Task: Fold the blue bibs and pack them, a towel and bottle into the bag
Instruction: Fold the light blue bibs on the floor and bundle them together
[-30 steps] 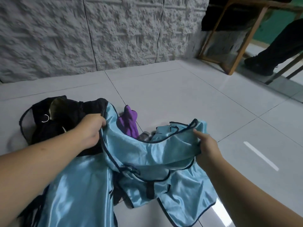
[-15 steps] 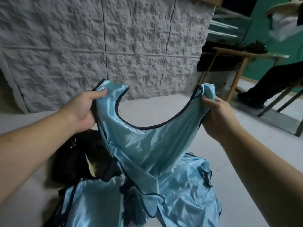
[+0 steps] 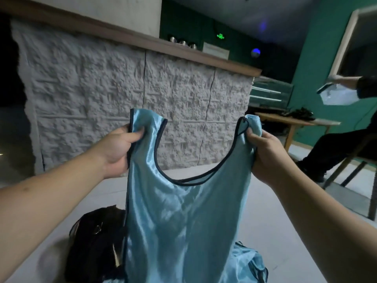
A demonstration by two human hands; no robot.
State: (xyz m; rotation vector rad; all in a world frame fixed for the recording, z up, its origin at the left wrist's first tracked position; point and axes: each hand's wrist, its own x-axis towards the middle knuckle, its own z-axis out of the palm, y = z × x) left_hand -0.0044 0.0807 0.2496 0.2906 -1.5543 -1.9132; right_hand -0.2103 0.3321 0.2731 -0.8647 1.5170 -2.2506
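Holding one blue bib (image 3: 183, 217) upright by its shoulder straps, the left hand (image 3: 118, 148) and right hand (image 3: 269, 158) each pinched a strap above the black bag (image 3: 93, 242). Folding had not begun; next, halve it lengthwise.

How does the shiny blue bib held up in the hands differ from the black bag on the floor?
The shiny blue bib hangs upright, held by its shoulder straps in the left hand and right hand; the black bag lies slumped on the floor, untouched. The bib is light and glossy, the bag dark and matte. Both are soft fabric.
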